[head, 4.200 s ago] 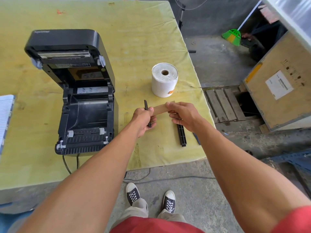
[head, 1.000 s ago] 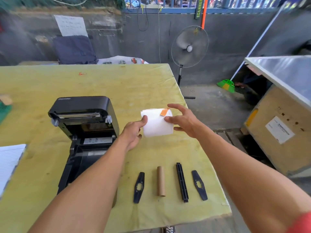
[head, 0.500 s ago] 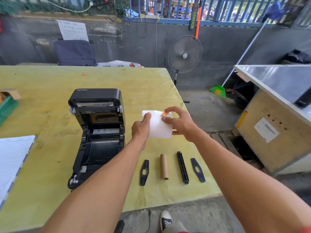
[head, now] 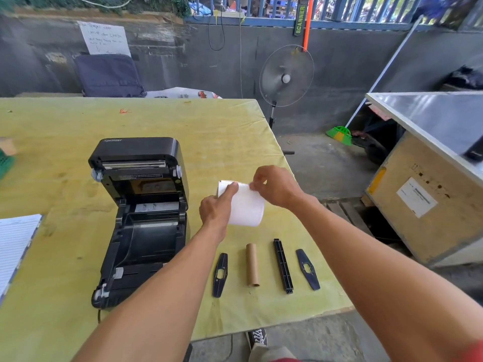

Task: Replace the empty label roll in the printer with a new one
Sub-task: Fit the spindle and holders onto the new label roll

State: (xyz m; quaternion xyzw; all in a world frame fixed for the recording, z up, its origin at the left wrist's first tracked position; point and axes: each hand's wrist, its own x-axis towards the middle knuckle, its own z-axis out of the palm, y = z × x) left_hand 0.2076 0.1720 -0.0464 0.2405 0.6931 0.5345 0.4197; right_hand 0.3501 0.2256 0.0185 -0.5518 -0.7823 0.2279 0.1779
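Note:
I hold the new white label roll (head: 247, 208) in the air above the yellow table (head: 222, 131), to the right of the black printer (head: 142, 218), whose lid stands open over an empty bay. My left hand (head: 218, 209) grips the roll's left side. My right hand (head: 274, 188) pinches the roll's top right edge with its fingertips. On the table below lie the empty brown cardboard core (head: 252, 265), a black spindle bar (head: 283, 265) and two flat black end guides (head: 220, 274) (head: 308, 269).
A lined white pad (head: 13, 246) lies at the table's left edge and a green basket (head: 5, 162) sits beyond it. A standing fan (head: 286, 77) is behind the table's far right corner. A wooden crate (head: 428, 205) stands on the floor to the right.
Earlier both hands held the cardboard core while the roll stood on the table. Since then I picked the roll up, and my right fingers have closed over its top edge, hiding the orange tab.

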